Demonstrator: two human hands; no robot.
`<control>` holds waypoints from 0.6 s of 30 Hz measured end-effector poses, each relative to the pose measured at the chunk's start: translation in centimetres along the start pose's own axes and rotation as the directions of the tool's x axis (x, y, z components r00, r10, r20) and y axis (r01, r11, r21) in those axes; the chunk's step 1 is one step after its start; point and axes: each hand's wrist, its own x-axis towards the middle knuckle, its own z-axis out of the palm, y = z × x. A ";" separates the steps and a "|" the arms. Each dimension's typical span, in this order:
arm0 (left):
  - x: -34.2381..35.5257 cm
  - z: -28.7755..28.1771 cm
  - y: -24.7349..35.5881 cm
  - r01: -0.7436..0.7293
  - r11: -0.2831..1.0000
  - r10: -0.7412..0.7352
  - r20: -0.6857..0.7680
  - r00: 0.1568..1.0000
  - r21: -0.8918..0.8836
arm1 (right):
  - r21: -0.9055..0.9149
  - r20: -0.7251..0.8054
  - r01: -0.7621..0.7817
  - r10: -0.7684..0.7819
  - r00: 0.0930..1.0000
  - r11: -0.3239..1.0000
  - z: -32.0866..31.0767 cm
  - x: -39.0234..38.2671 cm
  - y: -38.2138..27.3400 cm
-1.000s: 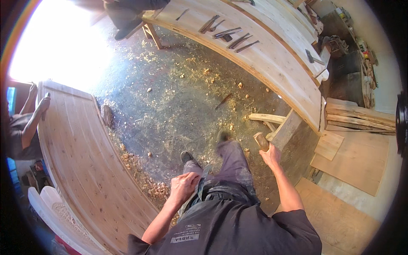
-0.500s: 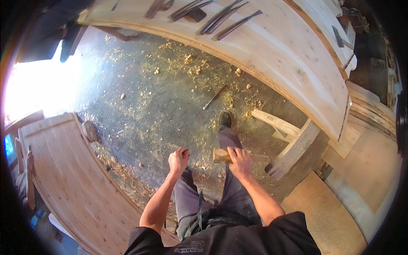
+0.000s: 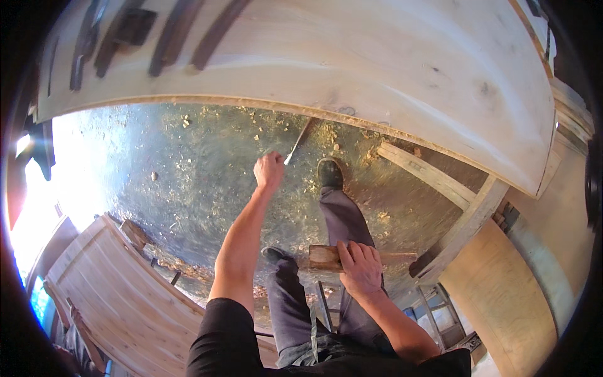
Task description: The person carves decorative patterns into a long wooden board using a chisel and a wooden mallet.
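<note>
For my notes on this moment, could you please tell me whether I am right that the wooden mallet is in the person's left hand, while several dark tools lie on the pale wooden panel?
Not quite: the head view shows the wooden mallet in the right hand, while several dark tools lie on the pale wooden panel.

Wooden mallet (image 3: 325,256) sideways, chisel (image 3: 301,139) slantwise on floor (image 3: 213,169)

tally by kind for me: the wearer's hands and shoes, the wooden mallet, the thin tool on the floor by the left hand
Hands: 2, left hand and right hand
Shoes: 2
Wooden mallet: 1
Thin tool: 1
Total: 6
</note>
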 end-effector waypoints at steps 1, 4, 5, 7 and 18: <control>1.5 0.4 0.5 -0.017 1.000 0.017 0.009 1.000 -0.003 | 0.003 -0.003 -0.020 0.020 1.000 1.000 -0.2 0.1 0.1; 5.0 3.2 1.5 -0.097 0.994 0.096 0.016 0.995 0.054 | 0.029 -0.045 -0.056 0.057 0.997 0.998 -0.6 0.7 0.8; 6.0 4.4 1.9 -0.129 0.988 0.128 0.018 0.992 0.079 | 0.036 -0.063 -0.066 0.068 0.996 0.997 -0.8 0.8 1.1; 7.4 7.5 -1.6 -0.289 0.944 0.312 -0.147 0.939 0.158 | 0.049 -0.101 -0.032 0.037 0.994 0.998 -0.9 1.2 1.6; 8.3 12.2 -1.4 -0.153 0.975 0.104 0.275 0.956 0.162 | 0.109 -0.053 -0.114 0.120 0.991 0.987 -1.6 1.9 2.7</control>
